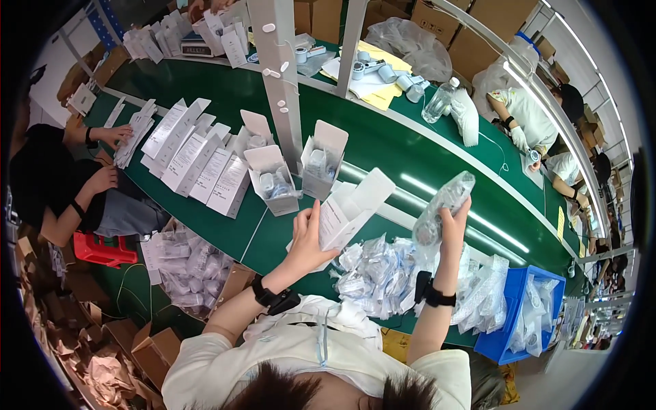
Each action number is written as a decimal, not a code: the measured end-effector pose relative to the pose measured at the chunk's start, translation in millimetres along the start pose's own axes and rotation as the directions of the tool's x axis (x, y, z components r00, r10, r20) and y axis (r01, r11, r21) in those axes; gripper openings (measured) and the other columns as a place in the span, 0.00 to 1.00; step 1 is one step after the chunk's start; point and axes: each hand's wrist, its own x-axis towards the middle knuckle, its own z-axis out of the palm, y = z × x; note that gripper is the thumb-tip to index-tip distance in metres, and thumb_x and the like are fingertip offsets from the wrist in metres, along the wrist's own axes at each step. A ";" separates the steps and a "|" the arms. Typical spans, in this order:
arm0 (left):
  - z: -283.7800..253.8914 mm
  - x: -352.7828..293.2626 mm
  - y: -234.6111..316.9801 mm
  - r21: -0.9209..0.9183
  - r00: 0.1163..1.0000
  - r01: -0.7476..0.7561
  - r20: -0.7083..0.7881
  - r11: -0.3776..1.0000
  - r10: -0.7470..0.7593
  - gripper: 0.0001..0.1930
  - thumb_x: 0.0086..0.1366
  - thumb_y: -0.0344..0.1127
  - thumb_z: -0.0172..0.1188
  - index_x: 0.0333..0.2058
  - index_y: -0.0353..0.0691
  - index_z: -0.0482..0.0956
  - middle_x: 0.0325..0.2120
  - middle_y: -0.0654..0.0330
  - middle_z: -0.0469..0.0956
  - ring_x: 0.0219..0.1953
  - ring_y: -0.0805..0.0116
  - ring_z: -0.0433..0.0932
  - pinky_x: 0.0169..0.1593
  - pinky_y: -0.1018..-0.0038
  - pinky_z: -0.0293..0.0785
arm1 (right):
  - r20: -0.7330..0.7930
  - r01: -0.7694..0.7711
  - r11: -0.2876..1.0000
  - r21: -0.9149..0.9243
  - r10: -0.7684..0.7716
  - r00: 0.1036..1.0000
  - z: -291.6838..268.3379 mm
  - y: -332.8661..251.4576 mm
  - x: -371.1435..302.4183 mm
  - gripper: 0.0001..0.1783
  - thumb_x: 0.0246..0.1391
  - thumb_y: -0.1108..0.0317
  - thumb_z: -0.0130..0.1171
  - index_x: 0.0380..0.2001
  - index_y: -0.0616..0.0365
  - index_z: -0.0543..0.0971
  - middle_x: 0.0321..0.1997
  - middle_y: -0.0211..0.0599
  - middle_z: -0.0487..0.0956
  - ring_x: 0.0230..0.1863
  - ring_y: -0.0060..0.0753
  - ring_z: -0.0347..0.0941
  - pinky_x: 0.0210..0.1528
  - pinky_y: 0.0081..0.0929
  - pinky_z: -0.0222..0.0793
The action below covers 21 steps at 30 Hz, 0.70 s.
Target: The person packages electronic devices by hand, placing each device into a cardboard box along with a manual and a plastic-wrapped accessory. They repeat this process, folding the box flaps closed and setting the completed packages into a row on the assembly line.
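My left hand is wrapped round a white carton, tilted, its long top flap standing up. In my right hand is a bubble-wrapped package, raised above the bench to the right of the carton; what lies inside the wrap is blurred. Just beyond my left hand stand two upright cartons with raised flaps, one next to the other, both holding clear-bagged items. A heap of small clear plastic bags with pale contents lies between my forearms.
Closed white cartons stand in rows at left, near a co-worker's hands. A metal post rises behind them. A blue bin holds bubble-wrap pouches at right. Below the bench sit a box of bagged parts and a red stool.
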 end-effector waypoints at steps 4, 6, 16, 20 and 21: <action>31.9 0.9 12.5 0.016 0.990 -0.112 -0.088 0.994 0.113 0.58 0.34 0.34 0.69 0.59 0.34 0.36 0.51 0.47 0.51 0.56 0.46 0.49 0.59 0.62 0.48 | 0.241 -0.389 0.727 0.567 0.304 0.921 27.8 -35.5 -84.0 0.36 0.42 0.76 0.48 0.58 0.57 0.51 0.53 0.38 0.64 0.52 0.31 0.62 0.52 0.25 0.57; 33.0 -2.5 9.6 -0.004 0.978 -0.210 -0.008 0.978 0.210 0.57 0.34 0.34 0.70 0.59 0.34 0.37 0.51 0.47 0.51 0.56 0.46 0.49 0.58 0.61 0.49 | 0.272 -0.440 0.610 0.659 0.352 0.896 55.1 -29.0 -106.3 0.35 0.44 0.75 0.48 0.58 0.57 0.51 0.54 0.37 0.62 0.56 0.30 0.57 0.56 0.24 0.51; 2.6 26.6 -5.8 -0.621 0.940 -0.044 0.239 0.783 0.243 0.50 0.34 0.39 0.73 0.53 0.42 0.47 0.54 0.48 0.53 0.60 0.51 0.51 0.59 0.62 0.53 | 0.369 -0.435 0.642 0.631 0.245 0.897 52.3 -9.7 -119.9 0.37 0.46 0.74 0.50 0.59 0.53 0.48 0.53 0.36 0.62 0.53 0.32 0.60 0.56 0.27 0.54; -4.7 25.7 -4.7 0.020 0.917 -0.306 0.275 0.952 0.289 0.46 0.34 0.37 0.74 0.49 0.43 0.50 0.56 0.47 0.53 0.58 0.50 0.55 0.56 0.65 0.58 | 0.180 -0.309 0.465 0.830 0.301 0.936 28.8 -38.1 -110.5 0.37 0.48 0.73 0.51 0.59 0.50 0.47 0.52 0.36 0.62 0.53 0.32 0.61 0.55 0.30 0.57; -1.2 22.8 -5.7 0.016 0.916 -0.305 0.277 0.952 0.289 0.46 0.34 0.37 0.74 0.49 0.43 0.50 0.56 0.47 0.53 0.58 0.50 0.55 0.56 0.65 0.58 | 0.094 -0.212 0.403 0.890 0.293 0.952 28.5 -45.8 -110.2 0.37 0.49 0.72 0.51 0.59 0.50 0.47 0.53 0.37 0.62 0.54 0.32 0.60 0.54 0.30 0.59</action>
